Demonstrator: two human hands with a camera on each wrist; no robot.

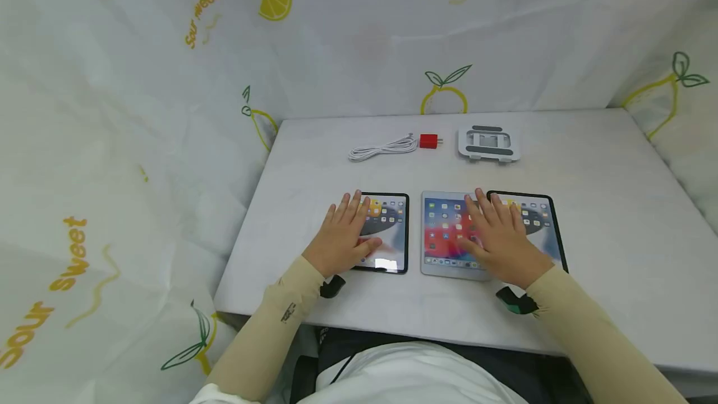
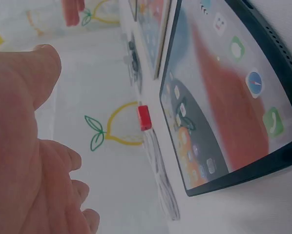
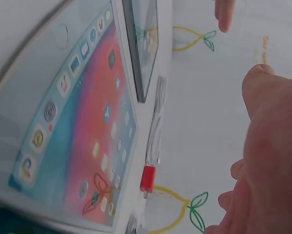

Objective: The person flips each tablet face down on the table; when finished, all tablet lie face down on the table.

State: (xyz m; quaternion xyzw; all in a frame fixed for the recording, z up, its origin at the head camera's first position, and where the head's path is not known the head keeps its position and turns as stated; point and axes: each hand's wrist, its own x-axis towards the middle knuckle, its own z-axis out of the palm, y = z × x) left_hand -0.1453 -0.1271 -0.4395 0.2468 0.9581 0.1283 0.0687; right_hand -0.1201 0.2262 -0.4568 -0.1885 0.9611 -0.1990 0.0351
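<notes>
Three lit tablets lie in a row on the table. My left hand (image 1: 343,237) hovers palm down, fingers straight, over the left black-edged tablet (image 1: 396,226), hiding its left part. The left wrist view has a gap between that hand and the black-edged screen. My right hand (image 1: 501,243), also straight-fingered and holding nothing, is above the white-edged tablet (image 1: 443,235) and the right black-edged tablet (image 1: 543,220). It covers where these two meet, so I cannot tell whether they overlap. From the right wrist view, this hand is off the white-edged screen too.
Behind the tablets lie a coiled white cable (image 1: 384,148), a red charger plug (image 1: 429,141) and a folded grey-white stand (image 1: 488,144). The white-covered table (image 1: 611,204) meets a lemon-printed cloth (image 1: 359,48) at its back and left. The person's body is at the front edge.
</notes>
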